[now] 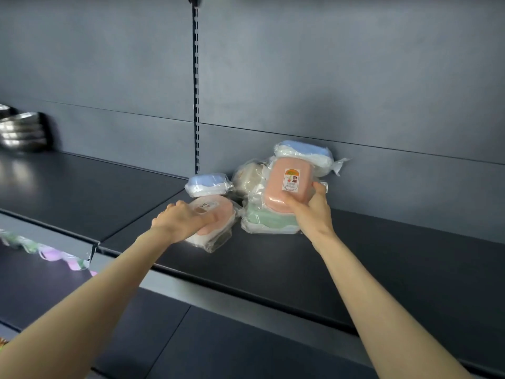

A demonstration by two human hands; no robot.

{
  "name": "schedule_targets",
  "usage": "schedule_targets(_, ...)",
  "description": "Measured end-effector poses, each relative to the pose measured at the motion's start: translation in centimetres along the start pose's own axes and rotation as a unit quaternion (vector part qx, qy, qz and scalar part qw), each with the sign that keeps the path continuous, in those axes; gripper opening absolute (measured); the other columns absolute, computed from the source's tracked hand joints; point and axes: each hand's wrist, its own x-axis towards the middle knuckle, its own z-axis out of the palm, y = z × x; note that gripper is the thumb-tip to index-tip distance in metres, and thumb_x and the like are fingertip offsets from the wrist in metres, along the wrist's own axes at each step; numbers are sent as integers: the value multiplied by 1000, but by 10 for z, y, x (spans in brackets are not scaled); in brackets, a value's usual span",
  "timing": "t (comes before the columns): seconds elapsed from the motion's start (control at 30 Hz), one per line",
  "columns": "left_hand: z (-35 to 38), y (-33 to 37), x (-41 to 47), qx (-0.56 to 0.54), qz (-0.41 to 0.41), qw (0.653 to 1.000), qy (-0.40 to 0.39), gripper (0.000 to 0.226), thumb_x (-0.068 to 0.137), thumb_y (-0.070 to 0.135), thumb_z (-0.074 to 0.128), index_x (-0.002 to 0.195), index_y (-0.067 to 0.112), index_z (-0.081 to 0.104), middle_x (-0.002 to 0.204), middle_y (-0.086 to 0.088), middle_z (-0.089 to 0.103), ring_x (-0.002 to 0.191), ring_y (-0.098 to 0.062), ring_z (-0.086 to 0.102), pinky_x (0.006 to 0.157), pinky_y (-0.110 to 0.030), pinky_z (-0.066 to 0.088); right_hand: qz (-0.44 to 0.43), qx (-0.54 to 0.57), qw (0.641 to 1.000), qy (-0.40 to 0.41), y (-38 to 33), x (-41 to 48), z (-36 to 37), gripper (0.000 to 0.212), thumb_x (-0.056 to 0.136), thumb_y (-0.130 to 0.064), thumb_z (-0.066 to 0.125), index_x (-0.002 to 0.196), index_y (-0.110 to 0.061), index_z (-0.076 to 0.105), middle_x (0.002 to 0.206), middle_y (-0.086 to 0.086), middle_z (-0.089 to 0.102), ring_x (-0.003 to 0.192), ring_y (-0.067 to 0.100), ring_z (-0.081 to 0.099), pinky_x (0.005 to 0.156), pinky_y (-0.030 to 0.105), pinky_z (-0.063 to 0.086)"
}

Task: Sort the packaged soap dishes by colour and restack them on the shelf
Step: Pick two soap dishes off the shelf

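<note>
Slotted upright (196, 91): the back-wall landmark; every place below is given from it.
Shelf (355, 255): a dark board running to both sides of the upright's foot.
Right hand (311, 212): well right of the upright, with the fingers and thumb clamped on the lower end of the raised pink dish (287, 184).
Raised pink dish: tilted, label facing the camera, held up against the heap.
Left hand (181, 218): just below the upright's foot, with the fingers curled over the lower pink dish (218, 212) and the thumb at its near edge. It is blurred.
Lower pink dish: lies on the shelf just right of the upright's foot.
Heap: one blue dish (207, 183) sits at the upright's foot. Further right are a beige dish (248, 176), a green dish (269, 218) and a second blue dish (303, 153) on top at the back.
Step in hand: probably pairing the two pink ones.
Doing it well: lift the raised dish clear before moving it sideways, then set it flat and square on the lower one, edges aligned.
Risk: the wrappers look slippery, and the top blue dish may slide once its support leaves.
Steel bowls (21, 132): far left of the upright, out of the way.
</note>
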Motion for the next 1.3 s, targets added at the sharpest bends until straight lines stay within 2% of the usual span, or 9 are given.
schedule_targets(0.23,-6,0,-25,-81,54,995,-11,101,61,75,68,126,3,38,107,-5,58,100,-24,58,79,-32,45,23,39,999,-16,1,-30,-15,75,79,-20,78,139,-19,32,98,-22,56,102,11,59,95,36,48)
schedule_targets(0.33,-10,-4,-41,-81,108,991,-16,52,66,72,67,92,31,48,109,-7,57,96,-25,59,74,-31,43,40,21,998,-34,-2,-50,-19,78,77,-17,79,136,-23,29,102,-18,57,109,16,57,98,42,47)
schedule_targets(0.4,-14,-6,-52,-83,132,988,-16,42,69,69,66,77,37,40,108,-9,58,96,-27,59,75,-32,44,50,14,998,-46,-7,-66,-20,90,77,-12,79,145,-19,22,105,-17,56,112,15,54,103,47,44)
schedule_targets(0.53,-23,-20,-69,-162,130,978,-29,55,69,65,71,90,16,55,99,-6,67,92,-22,61,84,-35,49,67,13,996,-54,-21,-103,-20,101,78,-5,77,153,-19,10,129,-3,54,119,17,51,104,46,42)
schedule_targets(0.67,-33,-35,-93,-267,149,951,-46,52,66,51,81,96,15,61,99,-4,68,88,-18,64,70,-29,51,53,45,997,-37,-37,-143,-22,76,76,0,75,134,-29,35,126,-1,57,115,19,55,73,27,47)
schedule_targets(0.87,-56,-59,-153,-371,182,910,-34,97,39,61,80,117,12,48,111,-1,63,99,-18,63,86,-42,54,43,135,990,-10,-65,-205,-17,78,78,-5,75,141,-28,35,127,-1,59,116,19,58,96,41,50)
schedule_targets(1.03,-63,-91,-208,-405,216,888,-2,88,42,64,78,111,21,45,104,11,62,90,-2,61,71,-23,51,19,124,990,58,-87,-268,-6,61,73,-28,83,120,-33,44,107,-14,61,96,2,62,70,18,52)
schedule_targets(1.2,-61,-140,-279,-407,235,882,27,74,53,67,76,110,34,42,97,28,60,88,12,58,65,-8,44,-9,128,989,69,-88,-344,6,51,81,-39,75,123,-25,49,107,-13,63,95,7,64,70,20,51)
schedule_targets(1.3,-58,-180,-320,-401,227,887,30,66,54,69,73,104,42,41,94,36,59,89,13,58,75,-18,49,-21,127,991,43,-77,-389,18,42,83,-42,70,118,-29,52,105,-15,66,94,2,66,74,20,54)
